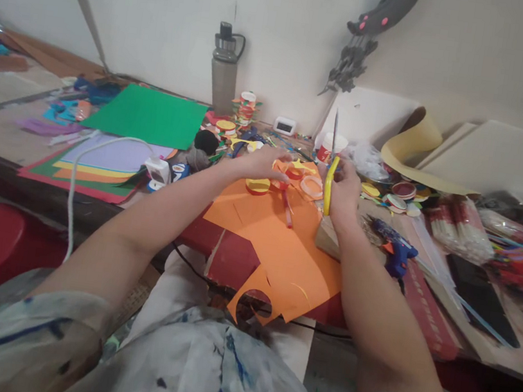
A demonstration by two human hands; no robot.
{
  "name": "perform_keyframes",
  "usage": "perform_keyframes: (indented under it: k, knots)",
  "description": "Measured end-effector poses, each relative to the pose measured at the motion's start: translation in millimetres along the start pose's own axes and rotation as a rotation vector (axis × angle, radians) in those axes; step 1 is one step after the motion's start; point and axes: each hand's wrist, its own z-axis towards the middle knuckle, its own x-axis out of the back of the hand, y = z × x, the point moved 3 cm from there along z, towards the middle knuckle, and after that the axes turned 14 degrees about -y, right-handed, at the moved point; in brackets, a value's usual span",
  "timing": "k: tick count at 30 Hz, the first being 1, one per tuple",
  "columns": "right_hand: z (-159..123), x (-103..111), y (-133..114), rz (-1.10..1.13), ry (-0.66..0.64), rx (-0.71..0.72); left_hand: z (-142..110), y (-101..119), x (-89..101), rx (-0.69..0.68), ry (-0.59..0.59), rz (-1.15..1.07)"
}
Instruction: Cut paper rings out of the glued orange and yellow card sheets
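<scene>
My right hand (345, 193) is closed round scissors (329, 186) with yellow handles, their blades pointing up. My left hand (263, 162) reaches over the orange cut pieces (310, 186) at the back of the work area, thumb and fingers apart; whether it touches them is unclear. Below both hands lies orange paper (279, 241) with round cut-outs, one sheet hanging over the front edge. A red pen-like stick (287, 209) rests on it. Beside the left hand sits a round yellow-and-red piece (257, 186).
On the left are a green sheet (149, 115), stacked coloured paper (101, 157) and a white plug (158, 170) with its cable. A bottle (224, 74) stands against the wall. To the right lie a blue glue gun (399, 249), a dark phone-like slab (483, 298) and bagged sticks (461, 227).
</scene>
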Motion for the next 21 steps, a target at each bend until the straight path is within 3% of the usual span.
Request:
perform_keyframes:
  k: [4, 8, 13, 17, 21]
  knots:
    - [-5, -1, -8, 0.049, -0.014, -0.074, 0, 1, -22.7, 0.072, -0.085, 0.21]
    - [-9, 0, -20, 0.032, -0.025, -0.058, 0, 3, -31.7, 0.022, -0.084, 0.244]
    - [-15, -3, -28, 0.042, -0.046, -0.041, -8, -18, -14.5, -0.02, 0.173, 0.106]
    - [-19, -9, -30, 0.017, -0.084, -0.038, -14, -43, 2.4, 0.057, 0.397, -0.022]
    - [-23, -12, -35, 0.012, -0.109, -0.04, -19, -62, 11.6, 0.139, 0.531, -0.188]
